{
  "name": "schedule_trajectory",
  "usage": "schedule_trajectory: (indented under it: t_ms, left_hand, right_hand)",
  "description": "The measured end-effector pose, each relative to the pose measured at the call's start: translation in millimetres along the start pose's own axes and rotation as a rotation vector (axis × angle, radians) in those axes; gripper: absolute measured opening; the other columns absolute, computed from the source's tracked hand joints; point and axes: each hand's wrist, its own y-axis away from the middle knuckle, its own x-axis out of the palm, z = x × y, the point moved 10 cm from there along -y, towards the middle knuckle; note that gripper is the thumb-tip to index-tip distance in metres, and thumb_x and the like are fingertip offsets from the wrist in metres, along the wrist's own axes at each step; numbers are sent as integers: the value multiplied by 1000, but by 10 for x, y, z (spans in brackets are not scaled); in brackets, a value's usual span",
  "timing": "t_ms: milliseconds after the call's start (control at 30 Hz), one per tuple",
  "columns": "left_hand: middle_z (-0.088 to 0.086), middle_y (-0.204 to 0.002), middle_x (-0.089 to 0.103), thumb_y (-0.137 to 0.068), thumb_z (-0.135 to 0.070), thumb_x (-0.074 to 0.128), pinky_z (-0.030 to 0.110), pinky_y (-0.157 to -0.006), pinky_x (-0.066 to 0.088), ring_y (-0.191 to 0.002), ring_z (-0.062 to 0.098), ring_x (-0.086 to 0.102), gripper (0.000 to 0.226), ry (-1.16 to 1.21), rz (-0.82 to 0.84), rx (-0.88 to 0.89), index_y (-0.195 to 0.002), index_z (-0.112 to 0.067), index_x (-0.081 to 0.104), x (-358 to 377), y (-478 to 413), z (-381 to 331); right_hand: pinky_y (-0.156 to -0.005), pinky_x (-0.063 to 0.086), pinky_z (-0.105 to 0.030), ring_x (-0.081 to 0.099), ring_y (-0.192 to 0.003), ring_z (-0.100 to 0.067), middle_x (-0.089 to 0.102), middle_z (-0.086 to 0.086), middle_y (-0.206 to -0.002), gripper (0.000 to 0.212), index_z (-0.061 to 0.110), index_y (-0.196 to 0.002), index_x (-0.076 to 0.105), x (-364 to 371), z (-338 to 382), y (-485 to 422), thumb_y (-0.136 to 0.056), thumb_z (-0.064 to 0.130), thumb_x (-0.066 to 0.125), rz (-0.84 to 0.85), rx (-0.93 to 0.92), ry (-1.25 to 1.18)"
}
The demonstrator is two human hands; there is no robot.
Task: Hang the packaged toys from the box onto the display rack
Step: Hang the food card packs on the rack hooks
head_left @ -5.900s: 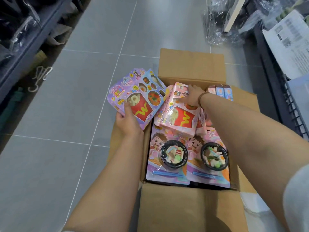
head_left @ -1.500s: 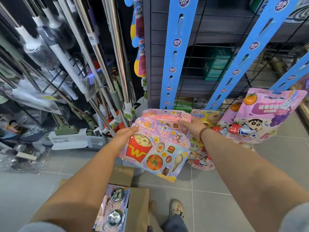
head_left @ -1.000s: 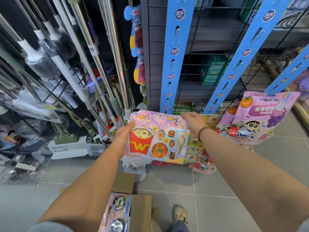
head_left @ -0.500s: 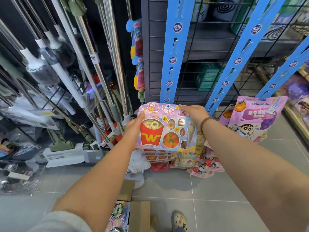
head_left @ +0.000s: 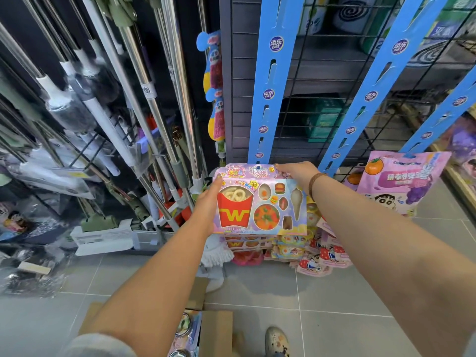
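Underfoot, a floor [head_left: 334,292] of grey tiles is seen, in a shop aisle. On the far side a black wire display rack [head_left: 309,119] stands upright, with shelved goods behind it. To the left, a bundle of metal mop handles [head_left: 154,99] leans against dark shelving.

Three blue hanging strips are fixed to the rack: the left strip [head_left: 268,81], the middle strip [head_left: 373,86] and the right strip [head_left: 453,106]. Four round dark-blue labels with white Chinese characters are counted on the left strip; the characters are too small to be read with certainty.

One packaged toy [head_left: 260,204] is held upright at the foot of the left strip, its top edge at the strip's lower end. A red fries carton marked with a yellow "W" is shown on it, with one bowl, one ice-cream cone and one egg. Chinese lettering is printed across its header.

The hands are kept apart, both clamped on this pack. Its left edge is gripped by the left hand [head_left: 208,204], thumb on the front. Its top right edge is pinched by the right hand [head_left: 296,173]; a brown bracelet [head_left: 314,182] is worn on that wrist.

Similar packs [head_left: 242,244] hang just below. On the right, a pink bag [head_left: 401,181] printed with a cartoon boy hangs. At the near edge, one open cardboard box [head_left: 215,331] holding more toy packs [head_left: 184,331] is seen beside one shoe [head_left: 277,341].
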Motion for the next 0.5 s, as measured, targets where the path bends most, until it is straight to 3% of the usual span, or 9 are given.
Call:
schedule_trajectory:
  t_ms: [100,200,267,433,500]
  left_hand:
    - [11,-95,72,-82,-61,56,49,-76,56,-87,33,70,48,-34,-8,-36,-104,-19,65,-22,-9,65]
    - [7,-90,72,-84,-63,51,39,-71,57,-80,28,70,50,-147,-66,-18,-104,-19,62,-83,-31,52]
    - [7,-99,71,-87,-63,46,39,-81,56,-89,27,69,56,-271,-95,49,-115,-16,58,-109,-68,1]
    - [7,-117,66,-88,-62,44,45,-91,53,-102,25,65,59,-307,-92,137,-128,-19,50,-142,-230,-5]
    - [6,-123,63,-90,-58,43,42,-88,53,-105,24,63,55,-287,-68,120,-132,-22,46,-104,-270,22]
  right_hand:
    - [-93,45,-34,55,-117,-30,58,-14,-127,57,0,-125,55,11,2,-5,-87,41,64,-11,-25,82]
    - [-94,44,-36,56,-112,-31,59,-19,-125,58,-3,-117,61,39,58,57,-94,48,47,-25,-98,266]
    - [-85,41,-32,55,-109,-30,59,-16,-127,55,1,-113,60,48,33,56,-95,49,42,-34,-119,287]
    - [-99,40,-35,46,-127,-31,47,-14,-140,56,6,-138,44,107,-61,31,-96,44,45,-42,-132,191]
    - [-103,39,-37,45,-129,-31,42,-13,-145,60,8,-143,36,130,-75,34,-96,44,46,-46,-125,171]
